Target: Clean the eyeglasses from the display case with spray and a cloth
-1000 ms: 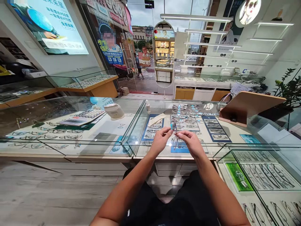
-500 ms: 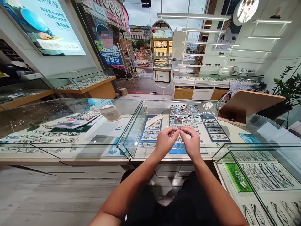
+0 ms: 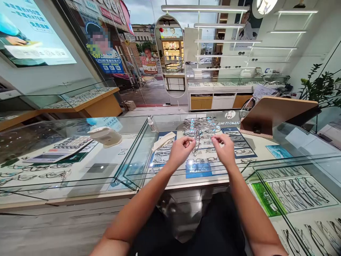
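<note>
My left hand (image 3: 182,149) is closed on a thin-framed pair of eyeglasses (image 3: 197,140), held upright above the glass counter. To the right of it, and apart from the glasses, my right hand (image 3: 224,149) hovers with thumb and forefinger drawn together. Whatever may be between those fingertips is too small to make out. Beneath both hands, rows of display eyeglasses (image 3: 210,159) lie under the glass. A beige folded cloth or pouch (image 3: 163,141) rests left of my left hand. Behind it stands a small white bottle (image 3: 151,124).
A white device (image 3: 105,137) and a large-key calculator (image 3: 60,149) are on the left. A tilted brown board (image 3: 277,112) stands at the right. Another glass case (image 3: 301,192) with eyeglasses is near my right arm. An oval mirror (image 3: 170,53) stands beyond the counter.
My hands have parted: the right hand has moved away to the right, while the eyeglasses stay in the left. The camera view has turned slightly right and down.
</note>
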`<move>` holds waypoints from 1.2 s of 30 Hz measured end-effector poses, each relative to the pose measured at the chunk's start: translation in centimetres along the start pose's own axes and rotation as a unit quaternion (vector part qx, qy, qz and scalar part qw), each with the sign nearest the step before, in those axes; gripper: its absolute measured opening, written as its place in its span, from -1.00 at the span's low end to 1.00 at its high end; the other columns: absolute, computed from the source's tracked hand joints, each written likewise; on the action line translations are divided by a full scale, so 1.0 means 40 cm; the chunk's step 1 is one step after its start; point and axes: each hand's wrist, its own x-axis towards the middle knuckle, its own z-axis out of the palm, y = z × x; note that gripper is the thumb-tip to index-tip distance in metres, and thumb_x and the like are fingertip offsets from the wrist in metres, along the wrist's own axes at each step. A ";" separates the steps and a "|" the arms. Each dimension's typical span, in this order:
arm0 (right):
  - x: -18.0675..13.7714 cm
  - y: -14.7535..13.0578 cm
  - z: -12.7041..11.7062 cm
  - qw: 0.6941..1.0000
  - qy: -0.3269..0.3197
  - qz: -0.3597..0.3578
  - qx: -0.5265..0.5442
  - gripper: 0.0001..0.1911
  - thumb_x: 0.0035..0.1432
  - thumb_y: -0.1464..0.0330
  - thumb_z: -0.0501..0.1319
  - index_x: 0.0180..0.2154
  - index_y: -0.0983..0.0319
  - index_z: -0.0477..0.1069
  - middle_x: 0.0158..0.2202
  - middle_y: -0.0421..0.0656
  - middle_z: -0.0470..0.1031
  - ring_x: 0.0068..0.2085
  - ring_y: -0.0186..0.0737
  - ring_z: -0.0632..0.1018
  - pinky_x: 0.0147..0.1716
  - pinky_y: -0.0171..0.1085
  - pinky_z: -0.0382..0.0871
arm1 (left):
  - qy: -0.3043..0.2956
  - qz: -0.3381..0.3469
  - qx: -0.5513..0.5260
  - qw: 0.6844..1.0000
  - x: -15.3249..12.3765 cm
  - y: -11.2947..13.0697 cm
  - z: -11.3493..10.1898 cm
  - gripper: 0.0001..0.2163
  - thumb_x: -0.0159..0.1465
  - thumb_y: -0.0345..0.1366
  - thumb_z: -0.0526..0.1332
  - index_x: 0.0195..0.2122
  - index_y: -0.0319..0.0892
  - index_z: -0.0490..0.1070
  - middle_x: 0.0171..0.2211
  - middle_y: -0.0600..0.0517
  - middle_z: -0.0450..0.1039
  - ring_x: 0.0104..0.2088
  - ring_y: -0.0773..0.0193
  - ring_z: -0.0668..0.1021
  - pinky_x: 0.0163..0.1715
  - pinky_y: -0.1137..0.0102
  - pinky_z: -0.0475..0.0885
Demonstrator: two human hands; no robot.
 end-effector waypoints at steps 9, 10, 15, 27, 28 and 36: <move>0.167 0.282 -0.009 0.941 -0.109 -0.016 -0.322 -0.69 0.45 0.24 0.18 0.00 0.13 0.69 -0.15 -0.01 0.54 -0.05 0.03 0.38 -0.07 -0.08 0.08 | -0.217 0.152 0.295 0.918 0.348 0.089 0.047 -0.87 0.36 -0.27 0.24 -0.31 -0.14 0.54 -0.47 0.04 0.50 -0.47 0.25 0.40 -0.41 0.33 0.12; 0.165 0.292 -0.004 0.935 -0.125 -0.015 -0.333 -0.70 0.45 0.24 0.19 0.00 0.12 0.69 -0.14 -0.01 0.54 -0.05 0.03 0.38 -0.09 -0.09 0.06 | -0.237 0.161 0.325 0.901 0.376 0.091 0.066 -0.87 0.35 -0.29 0.25 -0.33 -0.14 0.55 -0.44 0.02 0.53 -0.46 0.24 0.41 -0.40 0.32 0.12; 0.163 0.309 -0.004 0.922 -0.158 -0.009 -0.353 -0.75 0.46 0.25 0.23 -0.04 0.06 0.71 -0.14 -0.04 0.54 -0.06 0.00 0.38 -0.11 -0.10 0.04 | -0.286 0.167 0.412 0.849 0.469 0.070 0.170 -0.89 0.32 -0.32 0.28 -0.34 -0.13 0.59 -0.37 -0.04 0.61 -0.38 0.17 0.50 -0.38 0.33 0.16; 0.161 0.283 -0.025 0.916 -0.181 -0.002 -0.358 -0.78 0.46 0.26 0.26 -0.14 0.00 0.73 -0.19 -0.07 0.53 -0.10 -0.03 0.38 -0.16 -0.11 -0.02 | -0.341 0.153 0.469 0.800 0.517 0.000 0.317 -0.82 0.31 -0.31 0.27 -0.20 -0.13 0.70 -0.19 -0.18 0.70 -0.15 -0.03 0.66 -0.19 0.27 0.42; 0.160 0.280 -0.028 0.916 -0.186 -0.004 -0.356 -0.78 0.46 0.26 0.26 -0.15 -0.01 0.73 -0.20 -0.07 0.54 -0.10 -0.04 0.38 -0.17 -0.11 -0.02 | -0.342 0.153 0.471 0.799 0.514 -0.001 0.322 -0.82 0.31 -0.31 0.27 -0.20 -0.14 0.70 -0.19 -0.19 0.70 -0.15 -0.03 0.66 -0.18 0.27 0.43; 0.152 0.261 -0.038 0.915 -0.199 0.011 -0.349 -0.79 0.46 0.25 0.28 -0.10 -0.04 0.74 -0.21 -0.08 0.56 -0.08 -0.03 0.39 -0.14 -0.10 -0.01 | -0.358 0.159 0.486 0.781 0.493 -0.012 0.349 -0.81 0.33 -0.30 0.26 -0.19 -0.17 0.68 -0.17 -0.20 0.70 -0.10 -0.04 0.68 -0.13 0.25 0.48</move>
